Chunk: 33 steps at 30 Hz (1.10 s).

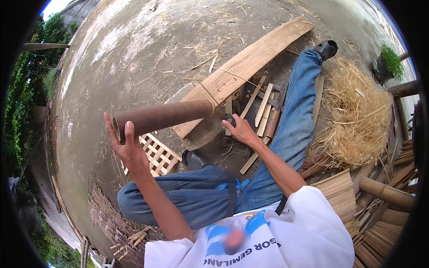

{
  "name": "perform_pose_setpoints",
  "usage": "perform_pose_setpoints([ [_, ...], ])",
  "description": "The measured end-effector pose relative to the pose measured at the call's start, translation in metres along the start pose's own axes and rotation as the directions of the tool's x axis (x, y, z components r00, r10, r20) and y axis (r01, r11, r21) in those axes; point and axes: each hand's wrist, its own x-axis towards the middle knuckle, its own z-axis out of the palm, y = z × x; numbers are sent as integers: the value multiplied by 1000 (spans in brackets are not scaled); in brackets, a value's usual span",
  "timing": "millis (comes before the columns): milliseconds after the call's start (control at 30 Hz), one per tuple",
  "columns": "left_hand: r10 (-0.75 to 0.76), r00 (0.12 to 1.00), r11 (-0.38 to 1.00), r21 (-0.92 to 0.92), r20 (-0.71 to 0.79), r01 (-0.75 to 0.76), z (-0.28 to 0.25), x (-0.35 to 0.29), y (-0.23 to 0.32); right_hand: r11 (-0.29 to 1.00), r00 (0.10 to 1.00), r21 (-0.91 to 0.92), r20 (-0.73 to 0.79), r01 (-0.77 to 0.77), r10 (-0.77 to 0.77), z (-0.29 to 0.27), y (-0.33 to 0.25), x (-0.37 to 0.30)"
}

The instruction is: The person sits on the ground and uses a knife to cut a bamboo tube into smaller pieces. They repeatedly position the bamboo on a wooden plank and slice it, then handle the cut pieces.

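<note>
A brown bamboo tube (165, 117) lies across in front of me, its right end over a long wooden plank (250, 62). My left hand (129, 149) supports its open left end, with the thumb on the near side and a finger stretched up past the rim. Just right of the tube, my right hand (245, 133) is closed round the dark handle of a tool (229, 119). A thin dark line runs from near the handle to the tube's right end; it may be a blade seen edge-on.
A woven bamboo lattice (160, 156) lies below the tube. Several split strips (264, 105) are between the plank and my right leg. A heap of shavings (357, 111) sits at the right, with bamboo poles (386, 193) and slats (335, 192) nearer. A potted plant (392, 61) stands beyond.
</note>
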Motion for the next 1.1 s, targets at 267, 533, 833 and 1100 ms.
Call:
perform_pose_setpoints([
  [267, -40, 993, 969, -248, -111, 12, -8, 10, -21, 988, 971, 91, -216, 121, -99, 25, -27, -5],
  [533, 184, 979, 942, 268, 88, -201, 12, -16, 16, 938, 932, -79, -106, 338, -345, 29, -73, -18],
  [833, 172, 984, 938, 296, 55, -181, 11, -19, 13, 976, 966, -35, -139, 215, -218, 44, -63, -14],
  [1100, 205, 963, 909, 332, 173, -253, 4, -19, 16, 985, 980, -53, -102, 163, -168, 36, -62, -18],
])
